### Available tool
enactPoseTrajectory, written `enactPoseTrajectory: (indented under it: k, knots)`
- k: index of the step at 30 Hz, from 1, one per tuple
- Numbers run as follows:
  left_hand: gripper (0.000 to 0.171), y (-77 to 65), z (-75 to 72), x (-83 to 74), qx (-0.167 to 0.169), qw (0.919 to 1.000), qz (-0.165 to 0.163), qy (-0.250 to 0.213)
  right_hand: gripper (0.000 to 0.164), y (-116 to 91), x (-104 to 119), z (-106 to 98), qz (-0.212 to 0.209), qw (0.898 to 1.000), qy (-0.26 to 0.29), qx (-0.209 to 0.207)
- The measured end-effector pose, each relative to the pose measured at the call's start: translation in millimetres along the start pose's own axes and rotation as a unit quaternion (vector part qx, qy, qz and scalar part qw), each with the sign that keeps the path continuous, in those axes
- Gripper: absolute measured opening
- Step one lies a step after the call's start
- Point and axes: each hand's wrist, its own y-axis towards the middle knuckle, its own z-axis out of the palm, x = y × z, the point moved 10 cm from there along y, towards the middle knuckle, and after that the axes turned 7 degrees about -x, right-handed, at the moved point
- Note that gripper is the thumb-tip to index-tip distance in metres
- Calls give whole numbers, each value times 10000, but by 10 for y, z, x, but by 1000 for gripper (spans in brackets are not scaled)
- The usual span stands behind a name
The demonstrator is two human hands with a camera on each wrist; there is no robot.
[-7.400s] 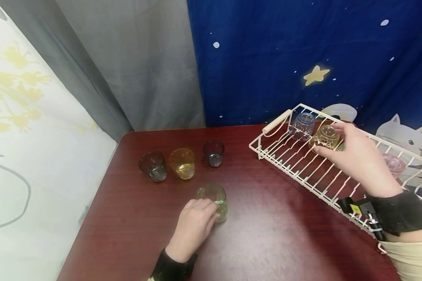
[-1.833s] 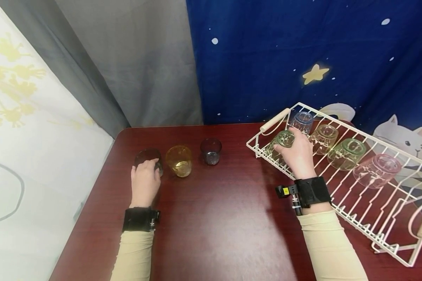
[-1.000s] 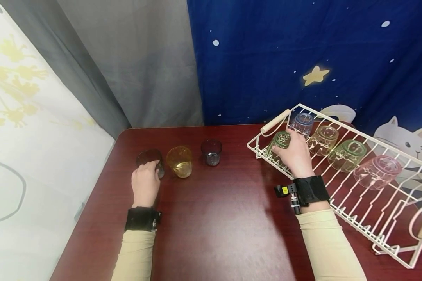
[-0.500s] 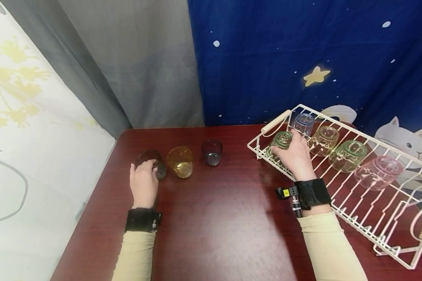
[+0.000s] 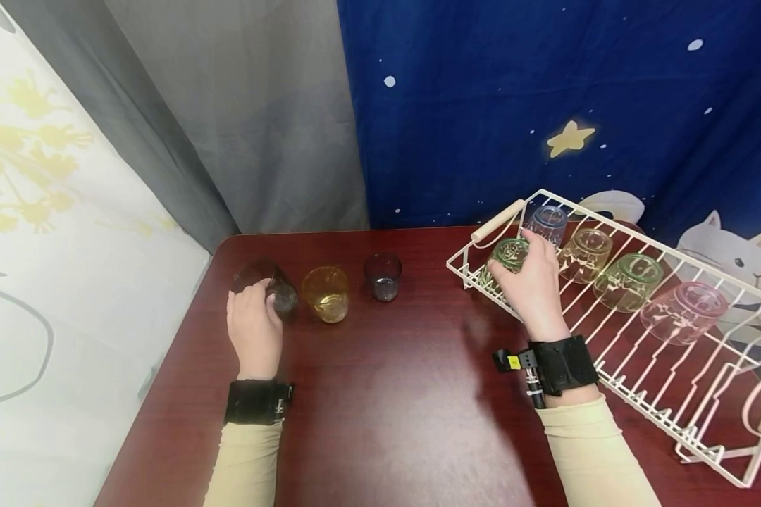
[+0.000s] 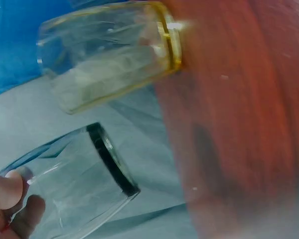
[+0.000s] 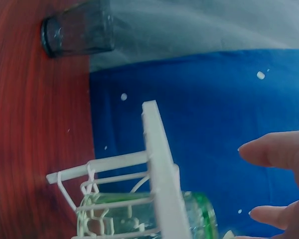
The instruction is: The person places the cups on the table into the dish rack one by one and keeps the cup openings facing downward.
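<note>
Near the worktop's far left corner, left grip pinches a dark glass at the wall by its rim, thumb one side, finger the other. Glass is tilted, base looks clear of the surface; rim hold likely because a mouth-up tumbler offers its widest part there.

Right grip is spread around a green glass, which sits mouth-down at the front left corner of the rack. Wrist view shows visible fingertips off it; lower contact hidden. Blue glass is just behind it. Mouth-down seating probably gives rims the wires to bear on.

Amber glass and small grey glass stand mouth-up toward the worktop's far edge, presumably spaced for finger access.

Vs half a second back: dark glass and left grip shifted toward the left edge, right wrist slightly nearer the front edge. Other glasses unchanged.
</note>
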Motion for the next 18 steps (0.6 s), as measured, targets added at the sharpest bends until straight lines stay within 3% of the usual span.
enactPoseTrajectory:
  k: [4, 9, 18]
  knots:
    - [25, 40, -128, -83, -299, 9995, -6, -118, 73, -59, 143, -30, -314, 9989, 272, -210]
    - [24, 54, -235, -208, -444, 9979, -84, -470, 71, -175, 295, -24, -651, 9958, 561, -329]
    - [21, 1, -331, -625, -547, 9929, 138, -1047, 73, -415, 459, 41, -787, 9870, 1385, -195]
